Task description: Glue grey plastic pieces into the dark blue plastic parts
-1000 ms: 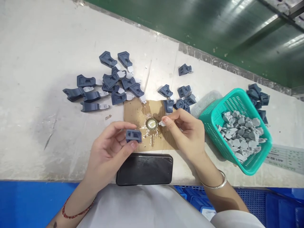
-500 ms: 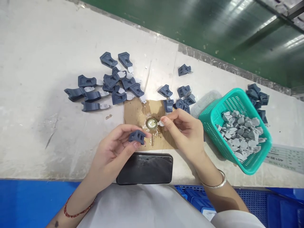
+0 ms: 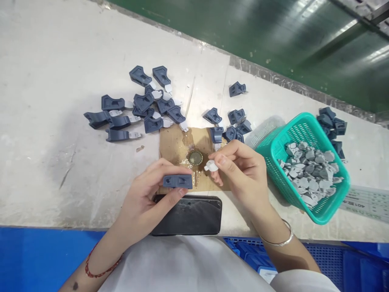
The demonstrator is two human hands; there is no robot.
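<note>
My left hand (image 3: 152,194) grips a dark blue plastic part (image 3: 177,181) between thumb and fingers, its slotted face turned up. In my right hand (image 3: 240,174), a small light grey plastic piece (image 3: 212,165) is pinched between thumb and fingertips, its narrow tab pointing left toward the blue part. A gap separates the two pieces. Just beyond them, a bottle cap (image 3: 195,157) with liquid in it sits on a wet piece of brown cardboard (image 3: 170,150). A black phone (image 3: 194,217) lies below, partly covered by my left hand.
Blue parts with grey pieces attached (image 3: 142,103) lie at the left back. More blue parts (image 3: 237,117) lie beyond my right hand. A green basket (image 3: 330,217) of grey pieces stands at right, with further blue parts (image 3: 331,121) behind it.
My right hand has drawn the grey piece away from the cap, toward me and slightly right. My left hand has turned the blue part so its slotted face shows.
</note>
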